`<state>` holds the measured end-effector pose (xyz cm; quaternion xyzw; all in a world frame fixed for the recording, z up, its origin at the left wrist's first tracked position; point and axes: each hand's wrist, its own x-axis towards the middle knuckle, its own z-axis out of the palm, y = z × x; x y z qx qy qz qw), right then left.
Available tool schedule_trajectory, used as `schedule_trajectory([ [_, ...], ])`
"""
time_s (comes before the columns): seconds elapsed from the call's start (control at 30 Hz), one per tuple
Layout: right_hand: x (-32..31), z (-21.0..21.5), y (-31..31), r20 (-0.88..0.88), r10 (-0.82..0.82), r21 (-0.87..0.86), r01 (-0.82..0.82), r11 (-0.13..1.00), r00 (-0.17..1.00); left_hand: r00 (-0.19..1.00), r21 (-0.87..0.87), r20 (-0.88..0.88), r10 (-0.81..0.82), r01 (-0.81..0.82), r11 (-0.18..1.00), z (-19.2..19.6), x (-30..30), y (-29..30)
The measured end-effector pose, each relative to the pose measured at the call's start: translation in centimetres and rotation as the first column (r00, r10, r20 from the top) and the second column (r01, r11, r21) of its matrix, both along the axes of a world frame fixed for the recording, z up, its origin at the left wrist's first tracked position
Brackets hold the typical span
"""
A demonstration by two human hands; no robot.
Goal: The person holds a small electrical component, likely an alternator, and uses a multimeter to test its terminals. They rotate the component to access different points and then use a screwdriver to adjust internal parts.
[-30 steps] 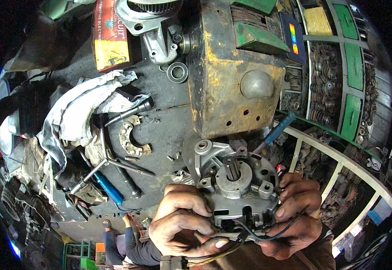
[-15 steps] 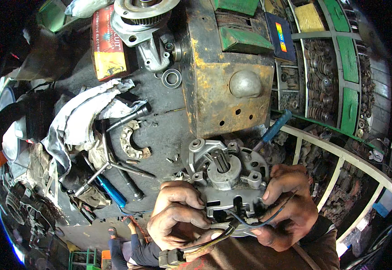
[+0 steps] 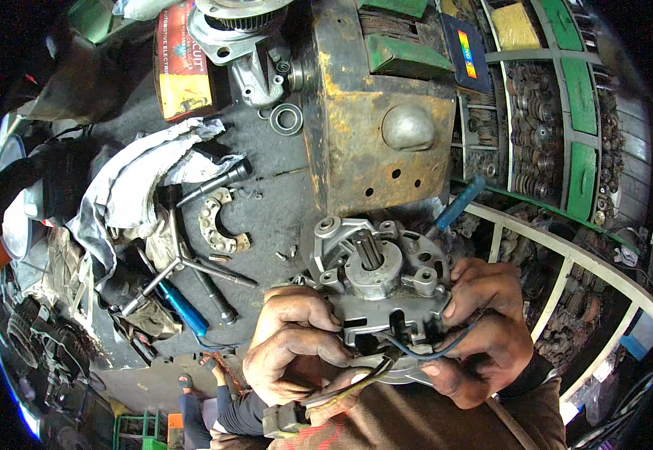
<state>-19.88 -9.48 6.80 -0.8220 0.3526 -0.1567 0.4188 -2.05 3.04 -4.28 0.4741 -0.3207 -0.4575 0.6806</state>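
Note:
A grey alternator (image 3: 377, 306) with a splined shaft (image 3: 367, 251) sticking up sits at the near edge of the bench. My left hand (image 3: 292, 345) is closed on its near left side, thumb and fingertips near the wires. The fingers of my right hand (image 3: 487, 337) grip its near right side. A thin blue wire (image 3: 437, 355) arcs between my hands from a slot in the housing. From beneath my left thumb, a dark sleeved cable leads to a grey plug (image 3: 285, 420). The alternator's underside is hidden.
Left on the bench lie a three-armed wrench (image 3: 179, 264), a blue-handled tool (image 3: 181, 307), a curved metal plate (image 3: 216, 225) and white rags (image 3: 146, 176). A rusty metal block (image 3: 382, 176) rises beyond. Parts shelves (image 3: 544, 55) and a pale rail (image 3: 559, 251) stand right. Another person's feet show lower left.
The view has shifted slightly, so the bench things appear higher. Both hands keep their hold on the alternator; my right fingers and the blue wire have moved a little.

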Motion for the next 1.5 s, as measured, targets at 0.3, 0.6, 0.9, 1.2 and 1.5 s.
schedule_trajectory([
  [0.3, -0.4, -0.6, 0.3, 0.047, -0.006, -0.019, 0.007, 1.0, 0.999, 1.0, -0.039, -0.013, -0.012, 0.012, 0.999, -0.4, 0.0, 0.0],
  [0.6, -0.4, -0.4, -0.1, 0.001, 0.018, 0.008, -0.018, 1.0, 1.0, 0.999, -0.07, -0.018, -0.033, 0.032, 0.997, -0.3, 0.4, -0.3],
  [0.9, -0.6, -1.0, 1.9, 0.072, -0.153, -0.009, 0.154, 0.988, 0.986, 1.0, -0.087, -0.029, -0.008, 0.005, 0.996, -1.7, -0.4, -0.1],
  [1.2, 2.2, -4.3, -3.1, 0.256, 0.188, -0.916, 0.176, 0.359, 0.948, 1.0, -0.054, -0.016, -0.024, 0.023, 0.998, -0.8, 0.7, -0.9],
  [1.5, 6.2, 3.8, -5.7, -0.36, 0.412, 0.041, -0.427, 0.903, 0.837, 0.962, -0.024, -0.128, 0.241, -0.246, 0.969, -0.7, -2.5, -1.0],
])
